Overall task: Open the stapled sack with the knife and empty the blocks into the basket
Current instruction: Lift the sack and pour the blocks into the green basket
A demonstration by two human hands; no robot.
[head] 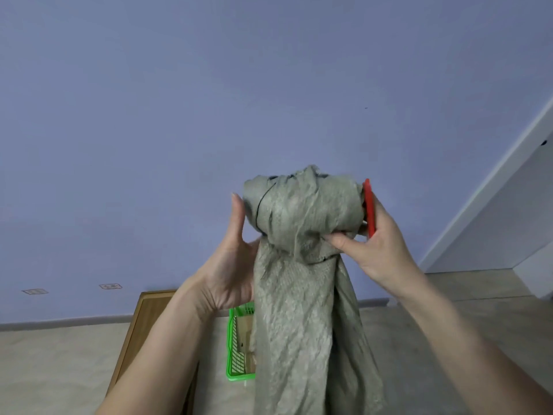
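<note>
A grey-green woven sack is held up in front of me, its upper end bunched into a bulging lump and its long body hanging down. My left hand presses against the lump's left side. My right hand pinches the sack below the lump with the thumb while holding a red knife upright against the lump's right side. Under the hanging sack sits a green basket, partly hidden by it. A light wooden block or two shows inside the basket. The sack's mouth is out of sight.
The basket stands on a wooden table whose left edge runs diagonally. Pale floor lies around it, and a purple wall fills the background. A white door frame slants at the right.
</note>
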